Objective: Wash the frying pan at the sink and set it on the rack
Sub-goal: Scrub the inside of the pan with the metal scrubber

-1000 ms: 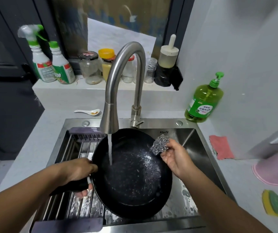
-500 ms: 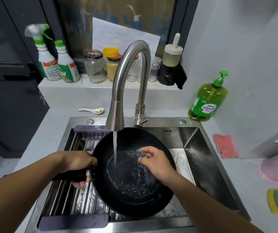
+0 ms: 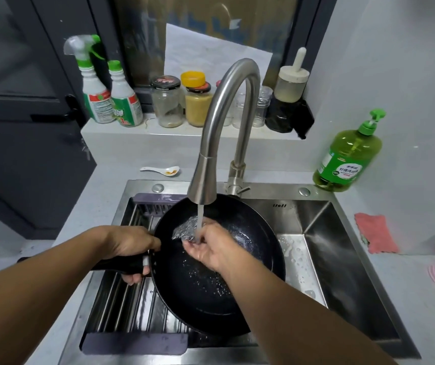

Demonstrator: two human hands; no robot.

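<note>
From the head view, the left hand has its grip clenched around the black handle of the frying pan, holding the pan over the sink and partly above the roll-up rack that spans the sink's left side. The right hand grasps a steel scourer inside the pan, right under the stream of water running from the faucet. On the counter a green soap bottle stands behind the sink's right corner, a pink cloth lies to the right, and a white spoon lies behind the sink.
</note>
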